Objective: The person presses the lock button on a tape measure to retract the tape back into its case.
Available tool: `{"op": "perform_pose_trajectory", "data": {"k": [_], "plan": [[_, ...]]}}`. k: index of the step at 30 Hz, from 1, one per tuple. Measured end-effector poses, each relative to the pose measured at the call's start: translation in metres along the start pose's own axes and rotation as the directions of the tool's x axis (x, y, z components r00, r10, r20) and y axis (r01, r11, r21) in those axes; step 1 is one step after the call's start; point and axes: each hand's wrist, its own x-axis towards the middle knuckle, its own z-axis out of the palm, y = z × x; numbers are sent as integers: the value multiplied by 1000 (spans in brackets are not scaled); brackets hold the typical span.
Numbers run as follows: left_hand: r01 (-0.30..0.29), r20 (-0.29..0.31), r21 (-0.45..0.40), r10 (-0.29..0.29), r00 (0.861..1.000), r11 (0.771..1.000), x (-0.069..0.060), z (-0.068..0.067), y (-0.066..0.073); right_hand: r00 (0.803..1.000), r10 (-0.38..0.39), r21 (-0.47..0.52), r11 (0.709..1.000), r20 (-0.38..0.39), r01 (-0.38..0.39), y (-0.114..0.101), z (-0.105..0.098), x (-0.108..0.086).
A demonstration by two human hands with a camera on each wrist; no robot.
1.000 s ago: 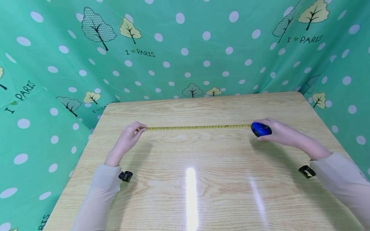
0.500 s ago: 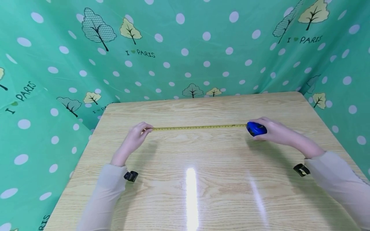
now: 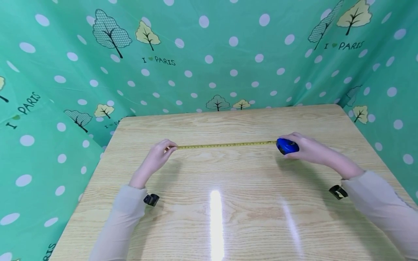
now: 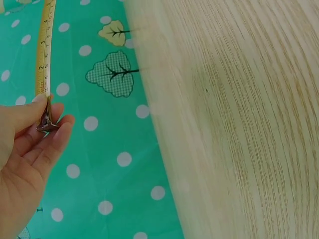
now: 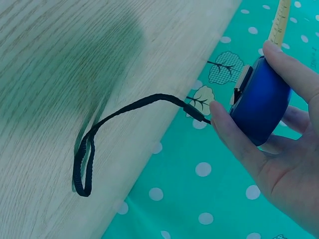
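Observation:
A blue tape measure (image 3: 287, 146) is gripped by my right hand (image 3: 305, 148), thumb on one side and fingers round the other in the right wrist view. Its yellow blade (image 3: 226, 145) stretches out straight above the table toward my left hand (image 3: 158, 156). There the thumb and fingers pinch the blade's end, and the metal hook (image 4: 48, 123) shows between them in the left wrist view. From the case a black wrist strap (image 5: 144, 102) hangs in a loop, its end near the tabletop.
A wood-grain table (image 3: 248, 221) lies beneath both hands, with a bright light reflection at its front. Behind and at the sides hangs a green dotted curtain (image 3: 189, 47) printed with trees. Small black wrist cameras (image 3: 151, 199) sit at both cuffs.
My hands have come closer together: the left moved right and the right moved slightly left. The exposed blade between them has become shorter.

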Motion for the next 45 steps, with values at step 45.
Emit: {"op": "perform_pose_trajectory", "data": {"k": [45], "plan": [[-22, 15, -53, 23, 1000, 998, 13, 16, 15, 999, -25, -7, 1000, -20, 25, -13, 10, 13]]}}
